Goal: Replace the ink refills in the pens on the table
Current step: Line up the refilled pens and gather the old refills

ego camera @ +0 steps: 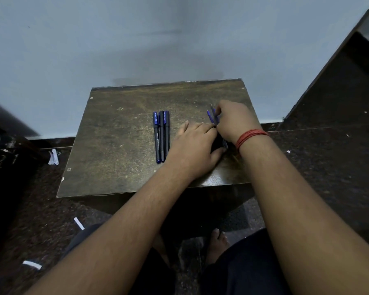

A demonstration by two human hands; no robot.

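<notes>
Pale blue wall behind, dark speckled floor below, and a small worn brown desk (119, 133) pushed against the wall.

Both hands meet near the desk's right edge, touching each other. The right hand (234, 120), with a red thread (250, 137) round its wrist, is curled over a bunch of thin blue refills (211, 116) whose tips stick out past its fingers toward the far edge; it appears to pinch them, though the grip itself is hidden. The left hand (197, 143) lies low beside it, fingers closed round something dark under both palms, perhaps a pouch or a pen; I cannot tell which. So both hands are clamped, on things only partly seen.

Three pens (162, 136) lie side by side near the desk's middle, capped, parallel, touching one another, well apart from the hands. They look untouched, so the task seems to be at its start: refills being got ready, no pen yet opened.

Risks from here, as I judge them: the refills are thin and loose in a bunch, so drawing one out could spill the rest, and they sit close to the right edge, where a slip would drop them onto the dark floor among the paper scraps (78, 223), hard to find. The pens are round and could roll if an arm brushes them on the way back.
</notes>
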